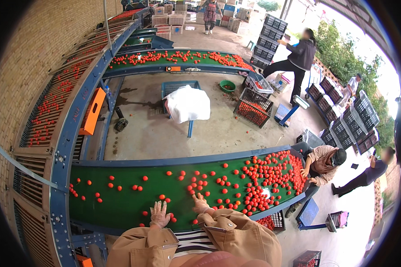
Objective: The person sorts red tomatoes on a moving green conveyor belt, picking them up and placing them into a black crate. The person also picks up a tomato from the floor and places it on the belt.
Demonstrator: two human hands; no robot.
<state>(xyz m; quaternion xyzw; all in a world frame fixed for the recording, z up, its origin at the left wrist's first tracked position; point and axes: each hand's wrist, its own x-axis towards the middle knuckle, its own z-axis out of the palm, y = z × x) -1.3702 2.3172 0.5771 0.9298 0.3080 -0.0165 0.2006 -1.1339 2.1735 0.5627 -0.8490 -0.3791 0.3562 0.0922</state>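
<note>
My left hand [160, 215], in a clear thin glove, rests palm down with fingers spread on the green conveyor belt [120, 210]. Small red tomatoes [173, 219] lie just beside its right edge, and a couple more are above its fingertips. To the right, my right hand [200, 203], gloved too, reaches over the belt with its fingers apart, a few tomatoes close to its fingertips. Whether it touches one cannot be told. A dense spread of red tomatoes [270, 177] covers the belt's right end.
A co-worker [324, 163] sits at the belt's far right end, hands at the tomatoes. A blue-framed roller sorter [61, 133] runs along the left. Beyond the belt stand a cloth-covered crate [187, 103], a black tomato crate [254, 111] and a second belt [200, 60]. Other people stand farther off.
</note>
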